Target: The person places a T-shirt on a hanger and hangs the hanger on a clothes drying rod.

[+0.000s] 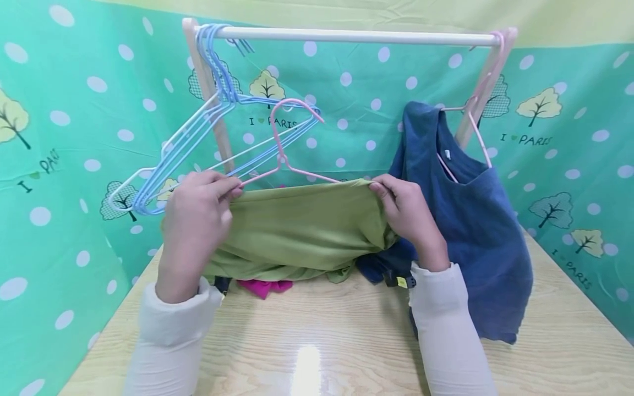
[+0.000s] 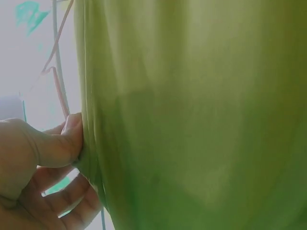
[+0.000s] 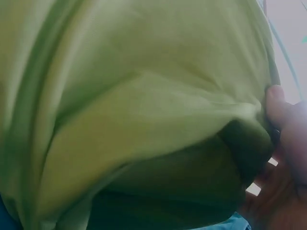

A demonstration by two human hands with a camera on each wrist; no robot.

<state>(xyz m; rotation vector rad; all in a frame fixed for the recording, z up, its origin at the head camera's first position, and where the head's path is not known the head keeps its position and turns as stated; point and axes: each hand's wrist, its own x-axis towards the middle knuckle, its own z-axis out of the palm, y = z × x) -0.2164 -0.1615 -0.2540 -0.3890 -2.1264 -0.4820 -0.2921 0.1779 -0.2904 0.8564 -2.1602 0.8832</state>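
An olive-green garment is stretched between my two hands in the head view, its top edge pulled nearly straight. At its left corner my left hand pinches the cloth between thumb and fingers. My right hand pinches the right corner, where the fabric bunches and folds. A pink hanger rises above the top edge with its hook up; the cloth hides its lower part. In the left wrist view, the pink wire of the hanger runs down to the left thumb. Cloth fills most of the right wrist view.
A rack with a white rail stands behind. Several blue hangers hang at its left end. At the right, a navy sleeveless top hangs on another pink hanger. Magenta cloth lies on the wooden table.
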